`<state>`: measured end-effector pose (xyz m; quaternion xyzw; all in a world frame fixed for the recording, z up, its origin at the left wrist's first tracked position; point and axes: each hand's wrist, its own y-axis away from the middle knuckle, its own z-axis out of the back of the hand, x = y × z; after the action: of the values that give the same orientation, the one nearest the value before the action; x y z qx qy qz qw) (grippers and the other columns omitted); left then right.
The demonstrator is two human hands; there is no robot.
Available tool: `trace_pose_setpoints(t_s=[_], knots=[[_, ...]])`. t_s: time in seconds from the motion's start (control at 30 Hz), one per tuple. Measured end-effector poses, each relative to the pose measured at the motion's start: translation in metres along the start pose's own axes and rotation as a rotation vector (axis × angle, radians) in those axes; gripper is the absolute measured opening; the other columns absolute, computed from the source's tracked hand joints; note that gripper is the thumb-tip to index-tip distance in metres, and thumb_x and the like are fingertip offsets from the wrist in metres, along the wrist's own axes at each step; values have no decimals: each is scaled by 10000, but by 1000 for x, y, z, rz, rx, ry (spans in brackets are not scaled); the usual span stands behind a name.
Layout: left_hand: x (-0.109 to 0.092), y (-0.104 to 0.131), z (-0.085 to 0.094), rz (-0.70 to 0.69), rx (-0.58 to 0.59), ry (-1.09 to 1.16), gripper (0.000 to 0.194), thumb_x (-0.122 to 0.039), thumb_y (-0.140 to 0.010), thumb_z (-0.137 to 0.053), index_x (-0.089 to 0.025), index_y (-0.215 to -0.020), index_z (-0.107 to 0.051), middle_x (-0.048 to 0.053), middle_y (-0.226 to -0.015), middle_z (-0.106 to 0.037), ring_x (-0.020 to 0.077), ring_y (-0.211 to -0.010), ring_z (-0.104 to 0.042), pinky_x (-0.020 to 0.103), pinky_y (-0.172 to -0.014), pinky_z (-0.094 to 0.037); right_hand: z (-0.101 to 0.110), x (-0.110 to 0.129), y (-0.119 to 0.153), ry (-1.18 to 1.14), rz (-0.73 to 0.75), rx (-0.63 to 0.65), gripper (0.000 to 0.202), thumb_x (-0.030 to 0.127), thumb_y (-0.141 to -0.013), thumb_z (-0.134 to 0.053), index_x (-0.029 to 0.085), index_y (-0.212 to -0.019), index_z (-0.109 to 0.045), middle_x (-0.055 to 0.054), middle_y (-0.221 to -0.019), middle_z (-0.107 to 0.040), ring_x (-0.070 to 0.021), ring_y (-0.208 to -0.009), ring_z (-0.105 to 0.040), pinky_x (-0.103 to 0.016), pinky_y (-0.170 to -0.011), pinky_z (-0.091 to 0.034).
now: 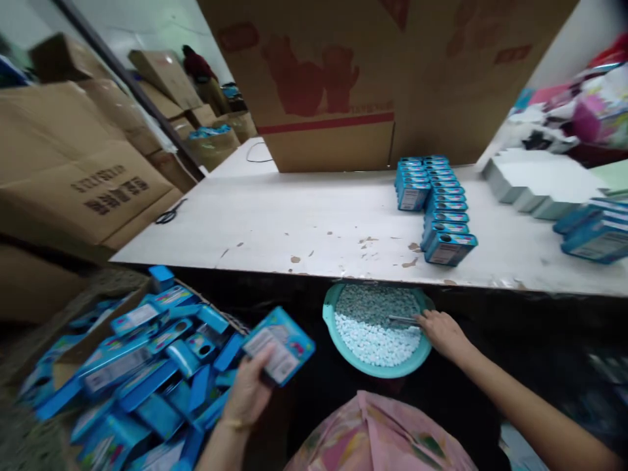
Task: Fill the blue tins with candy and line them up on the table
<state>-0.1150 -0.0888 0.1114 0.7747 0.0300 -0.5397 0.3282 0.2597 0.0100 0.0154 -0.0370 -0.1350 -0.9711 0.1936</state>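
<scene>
A small blue box (282, 347) with a white label is gripped in my left hand (250, 386), beside a large carton heaped with similar blue boxes (161, 366). My right hand (444, 333) holds the end of a thin metal tool (403, 320) over the right rim of a teal basin (383, 371). Small pale pellets (380, 343) fill the basin, which sits below the table's front edge. Part of the tool is hidden by my fingers, so its full shape cannot be made out.
On the white table (255, 222) stand rows of blue boxes (449, 245), a large cardboard carton (343, 140), black scissors (169, 214), stacked white sheets (544, 176) and more blue boxes (601, 232). A person (201, 72) is far back left, among cartons.
</scene>
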Motion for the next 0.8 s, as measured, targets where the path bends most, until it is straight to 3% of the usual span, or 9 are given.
trace_pose_setpoints(t_s=[0.1, 0.2, 0.33, 0.5, 0.63, 0.8], knots=[[47, -32, -62, 227, 173, 164, 359, -223, -621, -644, -143, -963, -570, 65, -887, -669, 216, -824, -623, 372, -780, -500, -3, 10, -13, -37, -52, 33, 321, 114, -798, -338, 149, -995, -588, -147, -969, -590, -237, -952, -518, -358, -832, -318], [82, -60, -93, 337, 233, 195, 254, -189, -663, -608, -119, -907, -589, 74, -822, -674, 193, -763, -634, 345, -768, -505, -26, 39, -33, -192, -115, 113, 291, 143, -801, -358, 153, -983, -585, -134, -947, -610, -232, -933, -538, -344, -801, -340], [101, -73, -84, 331, 186, 174, 258, -166, -653, -626, -132, -906, -588, 62, -811, -672, 175, -729, -635, 328, -744, -511, -60, 73, -62, -324, -165, 141, 309, 226, -794, -420, 203, -1079, -540, -86, -1012, -614, -203, -949, -548, -293, -771, -373], [97, -66, -59, 176, 110, 96, 360, -204, -561, -713, -137, -891, -586, 60, -853, -666, 188, -785, -628, 334, -763, -497, -69, 71, -72, -516, -148, 139, 308, 257, -766, -471, 192, -1050, -569, -67, -1004, -625, -200, -951, -552, -266, -770, -392], [93, -69, -58, 22, 110, -63, 440, -269, -525, -731, -127, -910, -573, 72, -865, -661, 205, -808, -621, 376, -795, -473, -45, 51, -56, -632, -64, 87, 347, 235, -758, -473, 204, -1098, -532, -29, -1060, -601, -167, -971, -534, -242, -805, -387], [92, -80, -74, -236, 152, -481, 435, -328, -550, -691, -129, -920, -580, 67, -867, -653, 204, -819, -601, 367, -819, -444, 23, 33, -32, -716, 51, 21, 352, 227, -738, -485, 184, -1081, -549, -54, -1041, -604, -190, -957, -534, -283, -813, -389]])
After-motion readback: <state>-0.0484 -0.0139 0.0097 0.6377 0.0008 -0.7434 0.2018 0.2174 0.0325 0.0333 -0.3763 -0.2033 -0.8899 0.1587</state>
